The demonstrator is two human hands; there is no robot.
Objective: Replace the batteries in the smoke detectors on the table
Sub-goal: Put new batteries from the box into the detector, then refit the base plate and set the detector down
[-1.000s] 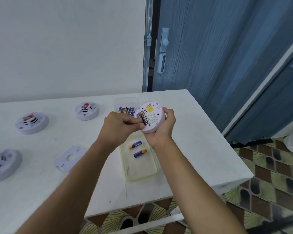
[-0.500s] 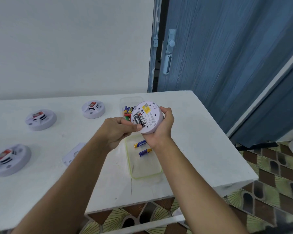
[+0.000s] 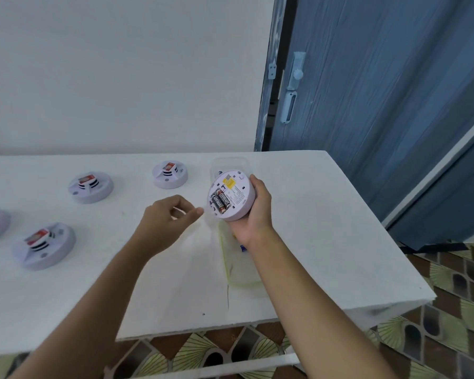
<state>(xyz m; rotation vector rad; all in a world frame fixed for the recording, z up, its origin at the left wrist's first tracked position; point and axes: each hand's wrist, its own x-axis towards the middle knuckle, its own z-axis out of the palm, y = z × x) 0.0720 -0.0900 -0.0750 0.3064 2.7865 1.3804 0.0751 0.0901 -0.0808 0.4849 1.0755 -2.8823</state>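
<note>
Two black batteries [image 3: 220, 202] lie side by side in the open bay of the smoke detector [image 3: 231, 196]. Your right hand [image 3: 253, 212] grips that disc by its rim, fingers wrapped behind it, the back face tilted up at you. Your left hand [image 3: 164, 222] hovers just short of the bay, fingers loosely curled, thumb and forefinger a little apart, pinching nothing.

I'd call this the cell-swap step on this unit: cells seated, no cover over them. Old pair or fresh pair? I can't tell. So the next move is a fingertip job right at that bay: either hook a cell end and lift it, or press both home and close the back.

The detector is a smooth, matt, pale plastic puck, with a yellow sticker and fine print just beyond the cells. The batteries are slick little cylinders, likely to roll.

Below your right wrist a clear tray [image 3: 228, 272] with a yellowish rim sits on the white table [image 3: 326, 228]. Out past your left knuckles, three more detectors [image 3: 91, 186] wait, well apart.
</note>
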